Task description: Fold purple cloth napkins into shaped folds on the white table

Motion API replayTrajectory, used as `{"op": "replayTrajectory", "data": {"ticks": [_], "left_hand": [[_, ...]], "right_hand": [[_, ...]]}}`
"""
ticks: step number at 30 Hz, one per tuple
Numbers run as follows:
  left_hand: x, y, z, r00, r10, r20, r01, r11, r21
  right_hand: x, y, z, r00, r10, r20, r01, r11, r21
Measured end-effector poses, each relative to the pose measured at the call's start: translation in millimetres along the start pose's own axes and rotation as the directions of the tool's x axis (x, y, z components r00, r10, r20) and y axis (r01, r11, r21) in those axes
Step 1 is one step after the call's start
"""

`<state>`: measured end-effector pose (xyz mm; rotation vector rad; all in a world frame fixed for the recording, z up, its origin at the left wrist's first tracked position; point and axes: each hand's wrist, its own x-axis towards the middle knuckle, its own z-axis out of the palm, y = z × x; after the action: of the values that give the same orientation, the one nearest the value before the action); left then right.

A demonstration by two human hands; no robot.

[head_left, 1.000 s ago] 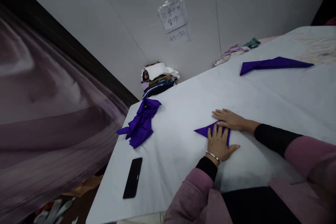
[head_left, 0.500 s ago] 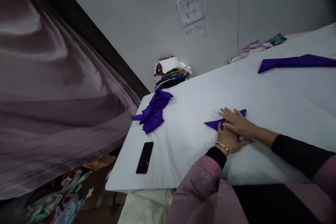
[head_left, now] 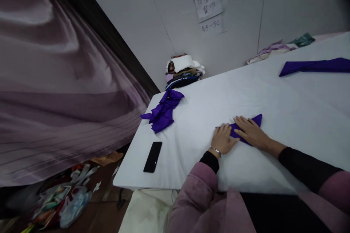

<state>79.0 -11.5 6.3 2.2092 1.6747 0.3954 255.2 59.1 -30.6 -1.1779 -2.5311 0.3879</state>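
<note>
Since the frame half a second ago, the left hand (head_left: 222,140) has slid leftward out from under the right hand (head_left: 252,133), and the two now lie side by side; the whole view has shifted a little too. Both hands are open, palms down and pressed flat, gripping nothing. Between and beneath them, right of centre in the frame, is the cloth (head_left: 257,119), purple and folded narrow. Its right tip shows beyond the right hand; the left hand covers most of its left end.

It lies on the white table (head_left: 205,109). A crumpled cloth (head_left: 164,112), also purple, sits left of centre, with a phone (head_left: 152,157) below it. At the right edge lies a folded strip (head_left: 314,66), cut off by the frame. A stack (head_left: 184,74) of fabrics stands at upper centre, under a sign (head_left: 211,2). A curtain (head_left: 68,98) fills the upper left.
</note>
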Motion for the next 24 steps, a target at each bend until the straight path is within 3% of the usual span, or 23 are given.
{"op": "replayTrajectory", "data": {"ticks": [5,9,14,24], "left_hand": [[-13.4,-35.0,-14.9,0.970,-0.234,-0.074,0.236,0.971,0.029],[-7.5,-44.5,-19.2,0.913,-0.357,-0.199,0.346,0.934,-0.091],[7.7,-48.0,-19.3,0.906,-0.337,-0.257,0.287,0.934,-0.211],[27.7,-65.4,-19.5,0.959,-0.257,-0.123,0.220,0.943,-0.251]], "right_hand": [[-0.3,-3.2,2.5,0.999,-0.020,-0.028,0.018,0.997,-0.079],[0.0,-2.3,4.5,0.999,-0.031,-0.035,0.026,0.991,-0.132],[0.5,-3.2,3.5,0.999,-0.031,-0.037,0.025,0.987,-0.162],[0.6,-1.3,6.4,0.997,-0.040,-0.060,0.029,0.985,-0.171]]}}
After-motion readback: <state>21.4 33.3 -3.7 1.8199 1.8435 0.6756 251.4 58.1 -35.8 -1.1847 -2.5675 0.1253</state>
